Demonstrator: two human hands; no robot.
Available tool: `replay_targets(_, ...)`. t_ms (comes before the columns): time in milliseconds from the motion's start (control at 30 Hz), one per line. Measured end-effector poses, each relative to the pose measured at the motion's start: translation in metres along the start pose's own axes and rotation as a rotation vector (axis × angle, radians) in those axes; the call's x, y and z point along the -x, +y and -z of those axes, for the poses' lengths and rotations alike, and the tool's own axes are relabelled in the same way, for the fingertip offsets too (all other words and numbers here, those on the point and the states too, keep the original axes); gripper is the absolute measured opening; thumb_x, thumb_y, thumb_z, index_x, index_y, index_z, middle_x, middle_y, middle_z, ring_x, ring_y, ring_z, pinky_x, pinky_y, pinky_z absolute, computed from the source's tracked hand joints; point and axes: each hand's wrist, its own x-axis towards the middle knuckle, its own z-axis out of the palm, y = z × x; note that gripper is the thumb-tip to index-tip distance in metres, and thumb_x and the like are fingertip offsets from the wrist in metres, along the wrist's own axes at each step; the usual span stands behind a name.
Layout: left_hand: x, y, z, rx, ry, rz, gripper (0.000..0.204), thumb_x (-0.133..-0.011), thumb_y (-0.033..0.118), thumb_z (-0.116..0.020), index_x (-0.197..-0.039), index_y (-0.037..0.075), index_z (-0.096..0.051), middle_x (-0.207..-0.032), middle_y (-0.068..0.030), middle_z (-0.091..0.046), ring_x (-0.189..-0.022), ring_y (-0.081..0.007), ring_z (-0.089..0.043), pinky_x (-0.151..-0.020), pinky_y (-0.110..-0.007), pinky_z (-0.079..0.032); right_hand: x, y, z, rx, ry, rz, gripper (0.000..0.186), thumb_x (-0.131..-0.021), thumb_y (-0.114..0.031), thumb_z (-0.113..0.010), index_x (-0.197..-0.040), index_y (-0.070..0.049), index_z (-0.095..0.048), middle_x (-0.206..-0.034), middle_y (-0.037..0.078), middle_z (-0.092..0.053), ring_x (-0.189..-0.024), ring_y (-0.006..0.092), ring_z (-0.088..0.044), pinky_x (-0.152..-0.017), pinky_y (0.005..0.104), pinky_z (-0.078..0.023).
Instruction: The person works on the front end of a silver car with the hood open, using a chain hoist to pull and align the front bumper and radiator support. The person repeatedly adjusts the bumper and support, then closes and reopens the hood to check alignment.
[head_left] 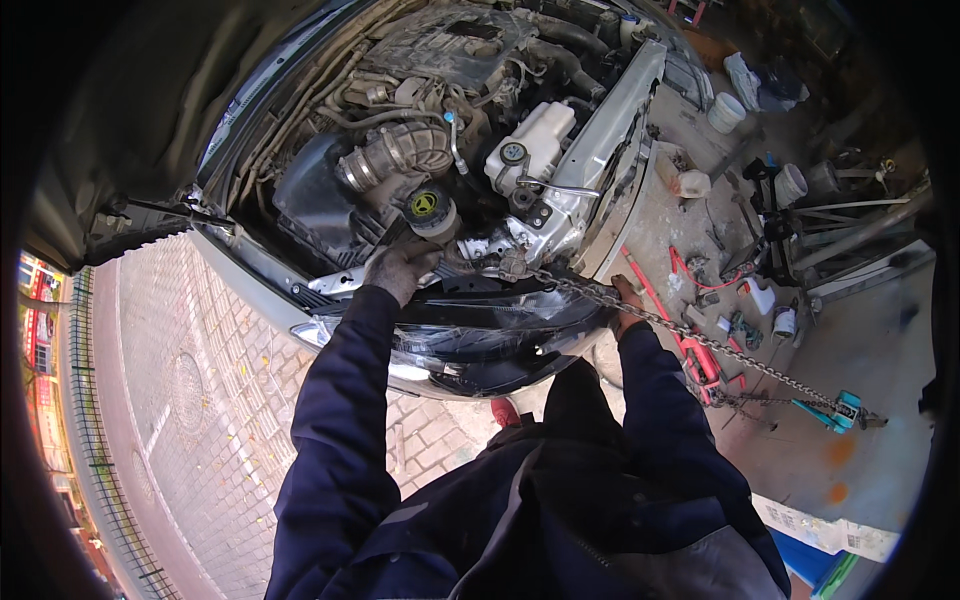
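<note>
A dark, glossy headlight (480, 345) with a clear lens sits at the front corner of a car whose bonnet is raised. My left hand (397, 272) grips its upper left edge, the fingers curled over and partly hidden. At the opposite end, my right hand (628, 303) is closed around the headlight's outer side, next to a taut steel chain (690, 334). That chain starts at a metal clamp (514, 265) on the car's front frame and passes over the headlight. Behind my left hand stands a round reservoir (432, 215) with a black-and-yellow cap.
The chain leads right to a turquoise hoist (846, 410). A red jack (703, 370), tools and white tubs (727, 113) lie on the floor at right. In the engine bay are a ribbed intake hose (410, 148) and a white tank (545, 140). Brick paving (225, 350) spreads at left.
</note>
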Motion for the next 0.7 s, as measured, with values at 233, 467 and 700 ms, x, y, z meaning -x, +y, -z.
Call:
replay_targets(233, -0.01, -0.007, 0.002, 0.091, -0.091, 0.022, 0.037, -0.099, 0.024, -0.074, -0.128, 0.001, -0.076, -0.128, -0.0192, -0.075, -0.119, -0.0248, -0.07, -0.106, -0.035, -0.051, 0.004, 0.02, 0.001, -0.187, 0.088, 0.051, 0.058, -0.094, -0.034, -0.073, -0.142, -0.002, -0.065, -0.13, 0.008, -0.068, -0.113, 0.0203, -0.063, -0.103, 0.0353, -0.048)
replay_targets(467, -0.02, -0.021, 0.006, 0.022, -0.146, -0.061, 0.036, -0.101, 0.02, -0.074, -0.13, -0.001, -0.075, -0.128, -0.0151, -0.076, -0.119, -0.0227, -0.069, -0.109, -0.035, -0.049, 0.006, 0.025, -0.002, -0.239, 0.115, 0.078, 0.07, -0.093, -0.035, -0.075, -0.151, -0.001, -0.058, -0.136, 0.01, -0.066, -0.12, 0.0211, -0.063, -0.107, 0.0336, -0.048)
replay_targets(700, -0.023, -0.028, 0.003, 0.239, -0.167, 0.002, 0.033, -0.1, 0.016, -0.075, -0.129, 0.001, -0.076, -0.126, -0.0127, -0.077, -0.117, -0.0181, -0.068, -0.109, -0.033, -0.049, 0.007, 0.023, -0.002, -0.252, 0.079, 0.049, 0.07, -0.094, -0.036, -0.074, -0.152, 0.001, -0.057, -0.133, 0.011, -0.067, -0.119, 0.0217, -0.064, -0.107, 0.0352, -0.048)
